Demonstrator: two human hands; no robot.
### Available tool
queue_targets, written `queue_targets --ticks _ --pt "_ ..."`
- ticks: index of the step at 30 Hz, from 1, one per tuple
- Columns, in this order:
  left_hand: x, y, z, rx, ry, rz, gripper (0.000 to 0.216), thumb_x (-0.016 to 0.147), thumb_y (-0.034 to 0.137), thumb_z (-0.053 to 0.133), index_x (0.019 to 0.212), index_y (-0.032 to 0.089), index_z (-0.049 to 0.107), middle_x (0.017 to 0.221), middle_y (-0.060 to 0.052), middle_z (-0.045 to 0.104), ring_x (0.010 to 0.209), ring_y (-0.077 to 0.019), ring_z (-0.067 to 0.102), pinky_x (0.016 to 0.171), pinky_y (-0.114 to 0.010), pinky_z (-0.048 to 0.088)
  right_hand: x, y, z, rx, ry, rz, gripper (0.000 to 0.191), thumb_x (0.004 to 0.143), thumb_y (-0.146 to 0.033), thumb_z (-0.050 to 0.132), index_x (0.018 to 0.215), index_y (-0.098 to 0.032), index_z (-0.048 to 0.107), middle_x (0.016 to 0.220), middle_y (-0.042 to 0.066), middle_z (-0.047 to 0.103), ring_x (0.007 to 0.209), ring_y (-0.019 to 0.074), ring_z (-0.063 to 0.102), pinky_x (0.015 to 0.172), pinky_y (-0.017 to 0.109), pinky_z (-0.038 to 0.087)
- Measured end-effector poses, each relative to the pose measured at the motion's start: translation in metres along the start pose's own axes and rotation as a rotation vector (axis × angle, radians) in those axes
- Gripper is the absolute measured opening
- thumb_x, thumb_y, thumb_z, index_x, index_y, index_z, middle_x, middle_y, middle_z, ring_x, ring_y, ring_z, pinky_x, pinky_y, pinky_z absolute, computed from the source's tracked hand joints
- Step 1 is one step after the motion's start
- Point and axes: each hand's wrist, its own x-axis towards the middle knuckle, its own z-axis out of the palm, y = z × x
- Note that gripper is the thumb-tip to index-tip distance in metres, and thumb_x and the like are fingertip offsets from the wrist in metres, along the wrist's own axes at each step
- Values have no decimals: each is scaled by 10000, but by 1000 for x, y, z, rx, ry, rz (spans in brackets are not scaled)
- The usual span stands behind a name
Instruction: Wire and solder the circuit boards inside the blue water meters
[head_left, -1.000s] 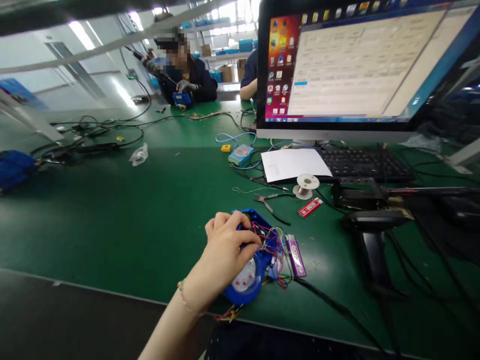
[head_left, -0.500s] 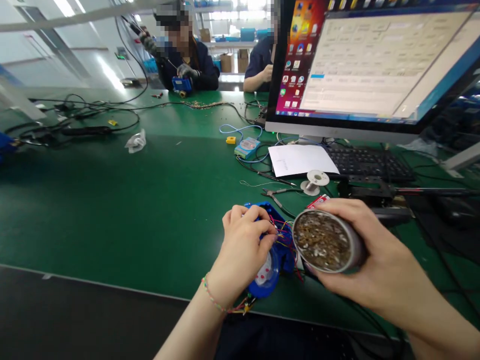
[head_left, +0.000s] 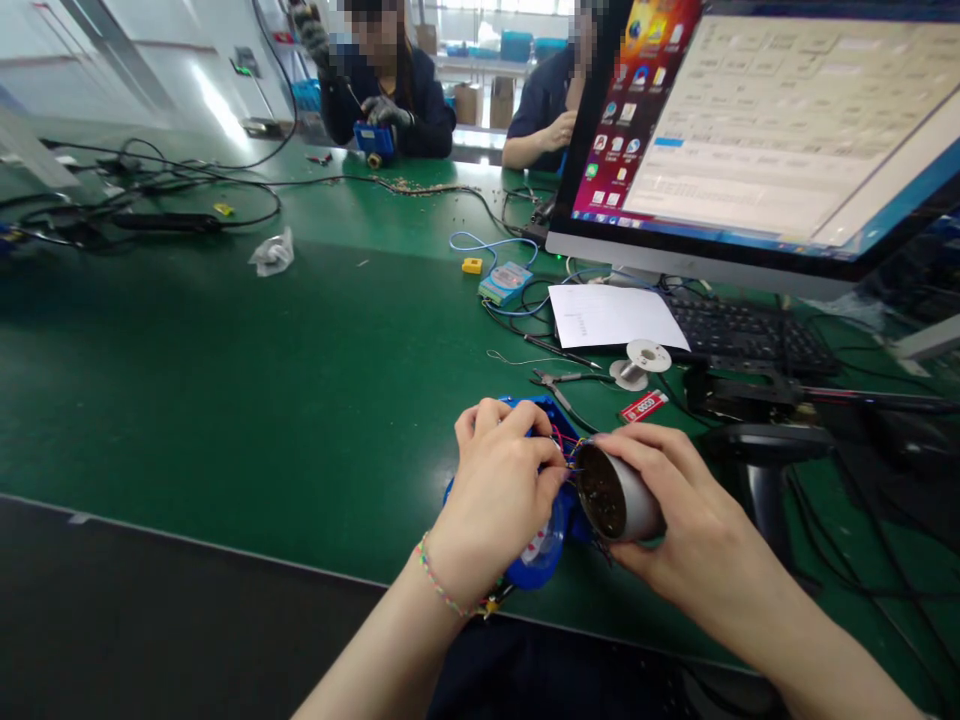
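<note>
A blue round device with a white dial and loose coloured wires lies near the front edge of the green table. My left hand rests on top of it with fingers curled, gripping it. My right hand is wrapped round a grey metal cylinder, tilted so that its open mouth faces left and touches the wires. Its inside looks dark and speckled.
Pliers, a solder spool, a red tag, white paper, a keyboard and a large monitor lie beyond. A black stand is right of my hands. Cables and two seated people are far back.
My right hand came into view holding the cylinder, then lowered and tilted it against the blue device's wires. My left hand stayed on the device. The camera shifted slightly.
</note>
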Motion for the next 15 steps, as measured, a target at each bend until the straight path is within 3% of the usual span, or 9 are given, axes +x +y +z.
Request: queue_targets --ticks 9,15 --pt "-2 -2 0 -16 30 25 129 790 218 619 685 251 686 976 26 604 938 -221 406 863 -442 321 0 -6 10 9 -38 -13 614 684 -41 489 1268 -194 378 1185 108 417 1067 238 513 870 325 506" --pt "-1 0 -2 -6 -19 1 178 819 223 581 684 247 693 986 17 607 956 -226 408 876 -447 318 -3 14 -14 -106 69 66 531 719 -162 578 1229 -196 432 1151 98 470 1040 238 522 902 329 473"
